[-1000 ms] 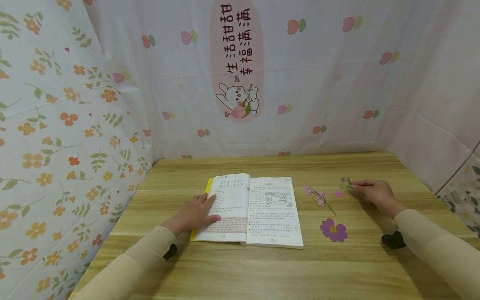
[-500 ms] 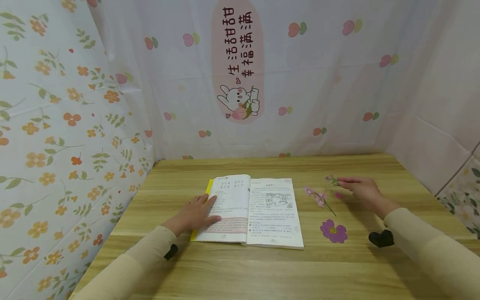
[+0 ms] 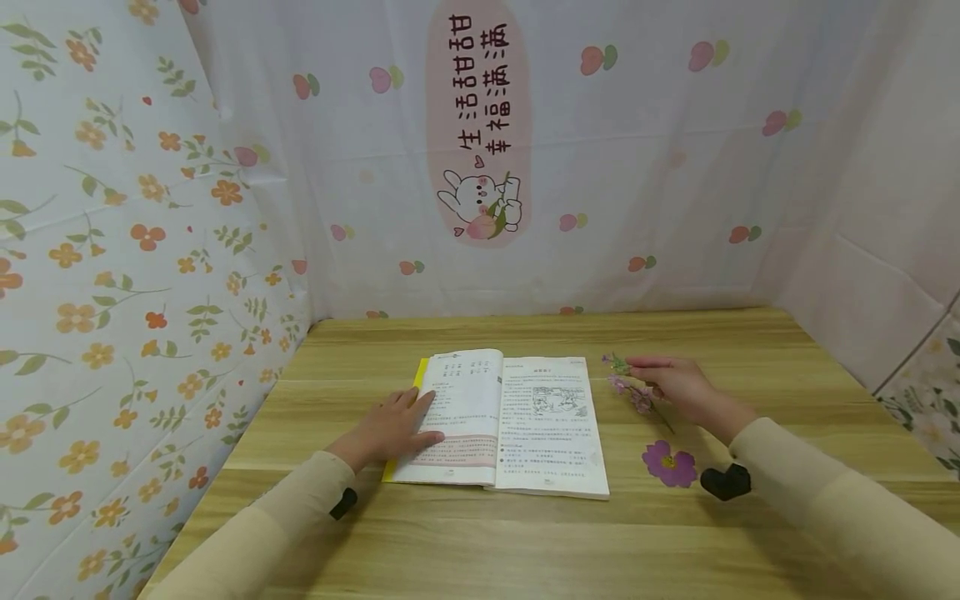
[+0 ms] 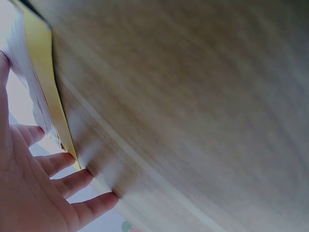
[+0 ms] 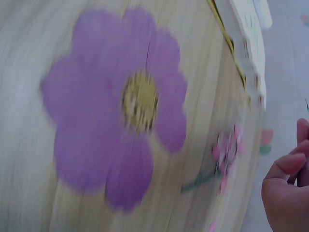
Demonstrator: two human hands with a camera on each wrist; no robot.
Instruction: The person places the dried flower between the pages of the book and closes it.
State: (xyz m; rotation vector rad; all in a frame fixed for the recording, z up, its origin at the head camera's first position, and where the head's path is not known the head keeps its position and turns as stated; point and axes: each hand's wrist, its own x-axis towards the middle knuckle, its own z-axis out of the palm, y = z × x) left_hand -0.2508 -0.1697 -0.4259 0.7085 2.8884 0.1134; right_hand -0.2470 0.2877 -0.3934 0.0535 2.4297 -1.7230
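Note:
An open book [image 3: 551,450] with printed pages and a yellow cover edge lies on the table. My left hand [image 3: 390,427] rests on its left page with fingers spread; in the left wrist view the fingertips [image 4: 108,198] reach past the yellow edge onto the wood. My right hand [image 3: 678,387] pinches a small sprig of purple flowers [image 3: 617,362] by its green stem, close to the book's right edge. Below that hand lies a sprig of pink flowers [image 3: 641,402], partly hidden by it. A large purple flower [image 3: 669,464] lies flat nearer the front, big in the right wrist view.
The wooden table [image 3: 525,550] meets a patterned white cloth [image 3: 660,208] at the back and a flowered cloth [image 3: 150,317] on the left. A black wrist strap [image 3: 726,482] shows under the right sleeve.
My right hand has carried the purple sprig leftward across the table, past the small pink flower, which is now hidden, toward the book. My left hand stays on the page.

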